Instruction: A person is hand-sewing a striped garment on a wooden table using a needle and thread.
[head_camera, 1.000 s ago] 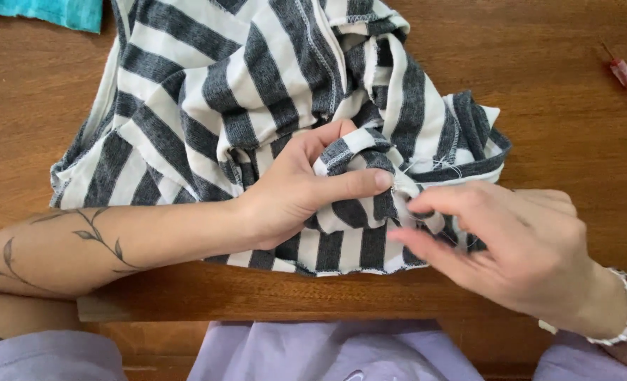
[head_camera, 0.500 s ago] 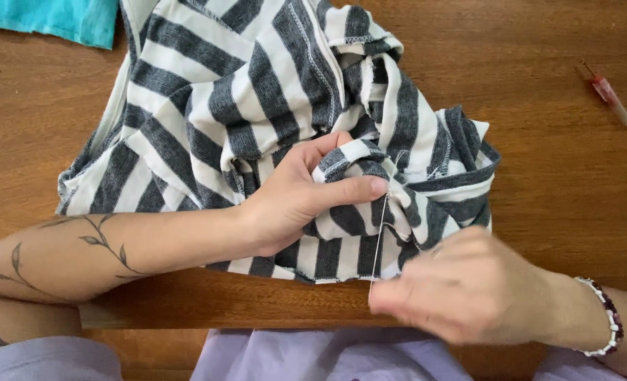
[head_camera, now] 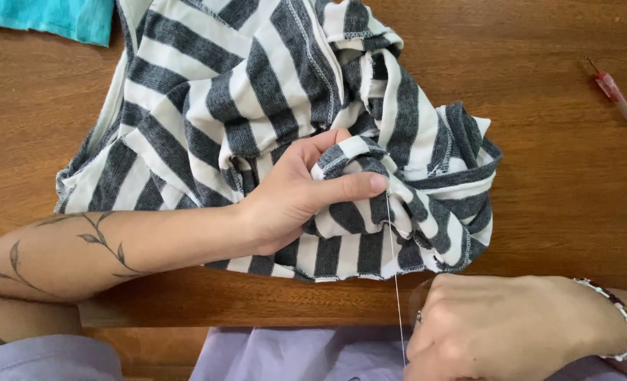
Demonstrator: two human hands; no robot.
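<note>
Pulling thread (head_camera: 396, 282) taut, right hand (head_camera: 511, 328) has dropped below striped garment (head_camera: 257, 106).

Brown wooden table (head_camera: 553, 212) under soft, even light.

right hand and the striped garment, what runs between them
In the head view, a thin pale thread runs taut from the striped garment, pinched by the left hand, down over the table edge to the right hand.

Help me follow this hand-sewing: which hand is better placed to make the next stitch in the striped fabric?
The right hand, probably. It has the thread drawn taut from the fold, so it would guide the next stitch. The left hand is busy, its grip pinching the bunched striped fabric where the thread emerges.
</note>
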